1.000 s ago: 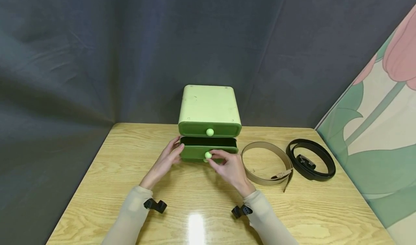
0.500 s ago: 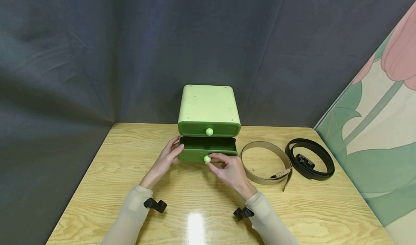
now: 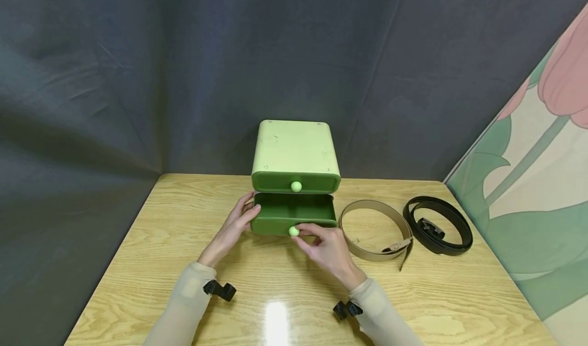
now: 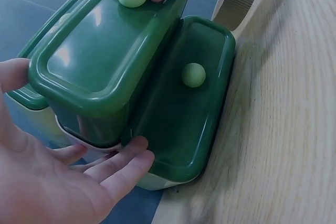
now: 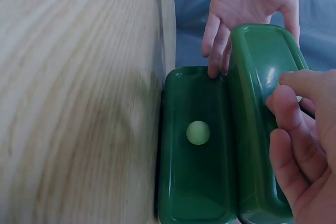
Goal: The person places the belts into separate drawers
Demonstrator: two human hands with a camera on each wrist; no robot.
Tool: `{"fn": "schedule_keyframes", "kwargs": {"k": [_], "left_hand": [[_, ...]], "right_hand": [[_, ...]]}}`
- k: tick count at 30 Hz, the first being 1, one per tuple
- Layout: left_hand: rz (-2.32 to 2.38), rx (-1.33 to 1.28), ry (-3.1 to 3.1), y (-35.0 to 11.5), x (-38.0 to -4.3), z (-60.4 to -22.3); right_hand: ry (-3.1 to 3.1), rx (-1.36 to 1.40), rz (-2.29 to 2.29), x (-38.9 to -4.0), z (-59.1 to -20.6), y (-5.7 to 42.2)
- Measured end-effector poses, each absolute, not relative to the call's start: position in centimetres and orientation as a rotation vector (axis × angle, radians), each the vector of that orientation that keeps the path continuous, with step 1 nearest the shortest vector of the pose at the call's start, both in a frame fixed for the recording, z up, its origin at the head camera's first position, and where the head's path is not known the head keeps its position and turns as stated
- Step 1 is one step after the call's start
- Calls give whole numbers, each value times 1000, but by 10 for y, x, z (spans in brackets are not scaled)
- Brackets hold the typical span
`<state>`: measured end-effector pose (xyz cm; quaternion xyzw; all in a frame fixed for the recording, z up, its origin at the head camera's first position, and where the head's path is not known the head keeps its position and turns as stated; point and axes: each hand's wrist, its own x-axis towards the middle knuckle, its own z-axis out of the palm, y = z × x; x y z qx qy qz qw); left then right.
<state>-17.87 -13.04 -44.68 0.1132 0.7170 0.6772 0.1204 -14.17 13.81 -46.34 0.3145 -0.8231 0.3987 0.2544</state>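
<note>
A small cabinet with a cream top [image 3: 296, 147] and green drawers stands at the back of the table. Its middle drawer [image 3: 272, 227] is pulled out, and I see its bare green inside. My right hand [image 3: 329, 249] pinches this drawer's round pale-green knob [image 3: 294, 231] between thumb and fingers. With fingers extended, my left hand [image 3: 231, 232] rests along the cabinet's left side. In the left wrist view its fingertips [image 4: 137, 144] lie at the edge of the closed bottom drawer [image 4: 181, 135], while the thumb is beside the middle drawer's front. The top drawer [image 3: 275, 182] is closed.
Right of the cabinet lie a coiled beige belt [image 3: 396, 216] and, farther right, a coiled black belt [image 3: 467, 231] with a dark buckle. A dark curtain [image 3: 294, 70] hangs behind the wooden table [image 3: 193, 198]. A flower-printed cloth [image 3: 528, 218] borders the right side.
My right hand has drawn the middle drawer farther out toward me, so more of its inside shows. The left hand stays in place beside the cabinet.
</note>
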Motion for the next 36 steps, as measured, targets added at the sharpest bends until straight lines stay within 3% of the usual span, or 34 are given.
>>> {"fn": "schedule_keyframes", "kwargs": {"k": [36], "left_hand": [[1949,251,2146,-129,-181,-449]], "right_hand": [[-2204,889,1037,-109,-464,130]]}}
